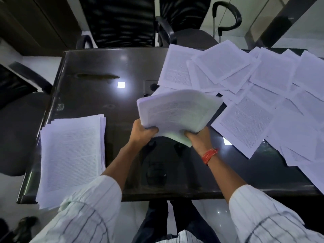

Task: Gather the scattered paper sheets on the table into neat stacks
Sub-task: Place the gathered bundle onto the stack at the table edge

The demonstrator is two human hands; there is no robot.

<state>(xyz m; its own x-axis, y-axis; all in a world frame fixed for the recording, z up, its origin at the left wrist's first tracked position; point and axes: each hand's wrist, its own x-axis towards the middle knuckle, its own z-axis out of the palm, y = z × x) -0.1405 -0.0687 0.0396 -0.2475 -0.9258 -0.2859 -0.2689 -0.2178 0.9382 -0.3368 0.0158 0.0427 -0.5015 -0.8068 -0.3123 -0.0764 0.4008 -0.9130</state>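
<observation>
Both hands, left hand (142,131) and right hand (199,137), gripping paper bundle (177,111) mid-frame; finished stack (71,155) lower left, nearer left hand.

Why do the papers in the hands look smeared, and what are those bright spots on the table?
Head view: the held bundle is motion-blurred; the table is glossy and mirrors ceiling lights as glare; the wide lens bends its edges.

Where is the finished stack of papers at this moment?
In the head view, the finished stack lies on the table's near left corner, left of the left hand.
</observation>
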